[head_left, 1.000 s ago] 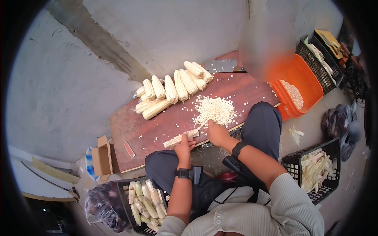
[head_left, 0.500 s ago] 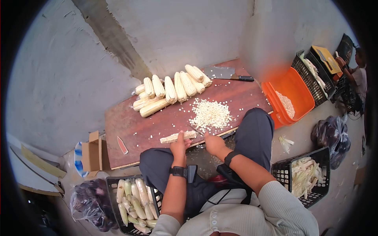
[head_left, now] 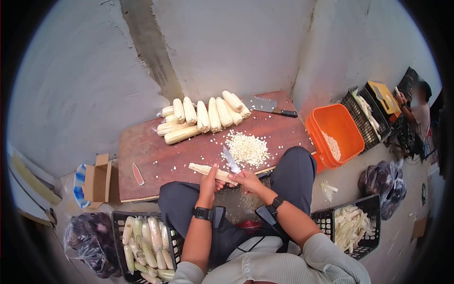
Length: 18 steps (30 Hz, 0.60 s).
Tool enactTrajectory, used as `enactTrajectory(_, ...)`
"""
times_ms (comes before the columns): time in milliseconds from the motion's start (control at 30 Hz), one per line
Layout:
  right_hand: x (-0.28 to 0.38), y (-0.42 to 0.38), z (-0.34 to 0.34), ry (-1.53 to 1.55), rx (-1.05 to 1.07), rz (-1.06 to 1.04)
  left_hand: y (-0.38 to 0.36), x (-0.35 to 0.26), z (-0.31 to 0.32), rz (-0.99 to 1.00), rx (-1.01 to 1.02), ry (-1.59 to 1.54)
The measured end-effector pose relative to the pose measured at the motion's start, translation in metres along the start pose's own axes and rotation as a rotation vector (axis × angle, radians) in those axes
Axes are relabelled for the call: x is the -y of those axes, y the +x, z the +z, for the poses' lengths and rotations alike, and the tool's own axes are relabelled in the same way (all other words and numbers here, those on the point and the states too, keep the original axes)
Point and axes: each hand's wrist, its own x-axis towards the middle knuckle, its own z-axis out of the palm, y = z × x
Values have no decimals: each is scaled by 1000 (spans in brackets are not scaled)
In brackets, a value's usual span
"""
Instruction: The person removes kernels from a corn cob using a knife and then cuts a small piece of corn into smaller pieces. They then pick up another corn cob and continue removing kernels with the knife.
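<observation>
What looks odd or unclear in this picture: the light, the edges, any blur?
Head view: black corners ring a rounded image, suggesting a wide lens; head view: light looks soft, without harsh glare on the red board; head view: the cob and kernel pile read clearly, while the person at far right is partly blurred.

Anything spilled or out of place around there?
Mildly, yes. A pale husk scrap lies on the floor, outside the crate that holds other husks. Stray kernels dot the red board, away from the main kernel pile.
</observation>
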Motion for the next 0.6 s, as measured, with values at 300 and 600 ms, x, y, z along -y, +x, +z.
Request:
enactTrajectory(300,16,-45,-71,251,3,94,0,10,-10,30,50,-67)
enactTrajectory(600,49,-153,-201,1028,685,-963,-2,9,-4,81,77,-56)
